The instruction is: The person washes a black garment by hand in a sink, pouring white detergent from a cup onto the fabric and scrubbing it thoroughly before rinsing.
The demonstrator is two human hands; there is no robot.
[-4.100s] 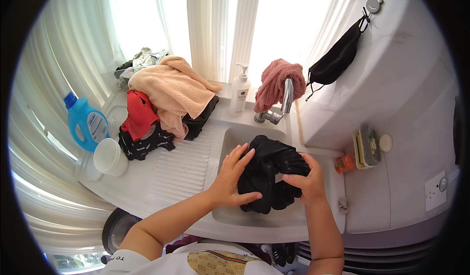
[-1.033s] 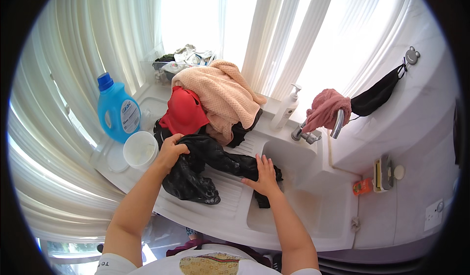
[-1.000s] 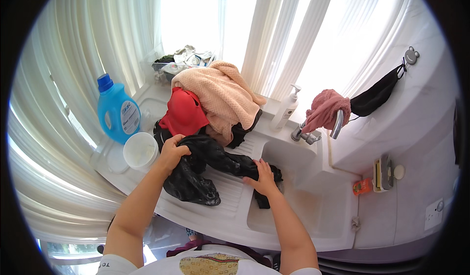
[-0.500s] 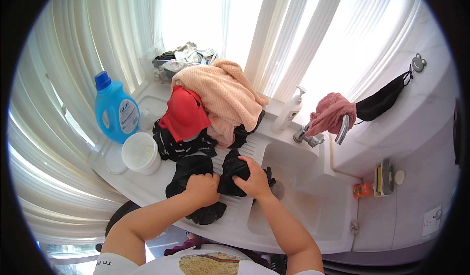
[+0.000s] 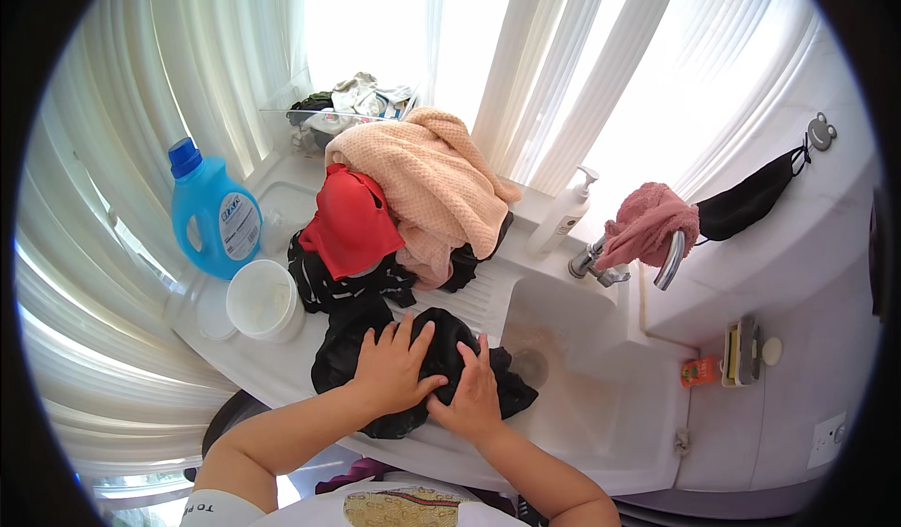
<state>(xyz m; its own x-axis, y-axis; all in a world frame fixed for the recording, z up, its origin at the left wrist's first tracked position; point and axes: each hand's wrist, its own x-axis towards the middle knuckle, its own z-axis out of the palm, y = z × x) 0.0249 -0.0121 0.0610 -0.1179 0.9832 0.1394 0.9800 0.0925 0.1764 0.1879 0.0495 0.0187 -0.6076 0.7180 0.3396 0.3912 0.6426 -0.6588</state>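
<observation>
Three hazards of a light touch

We found the black cloth (image 5: 446, 330) bunched on the ribbed drainboard (image 5: 477, 302), its right end reaching over the edge of the sink (image 5: 601, 405). Upon it lay the left hand (image 5: 392, 375), fingers spread apart; the right hand (image 5: 472, 396) rested just beside, fingers likewise apart, thumb close to the left thumb. We saw neither hand clamped on the fabric, though what lay beneath the palms we could not tell.

We judged sliding the chief risk: under such flat fingers, a rightward push could have sent the overhanging end into the basin and drawn the rest after it. Second, the cloth's upper left part lay against or just beside the patterned cloth (image 5: 324, 288) (we could not tell which), so a sharp tug might have dragged that piece and the red garment (image 5: 352, 222) above it. Third, we noted the white tub (image 5: 289, 320) near the left forearm, where a swinging elbow could have tipped it.
</observation>
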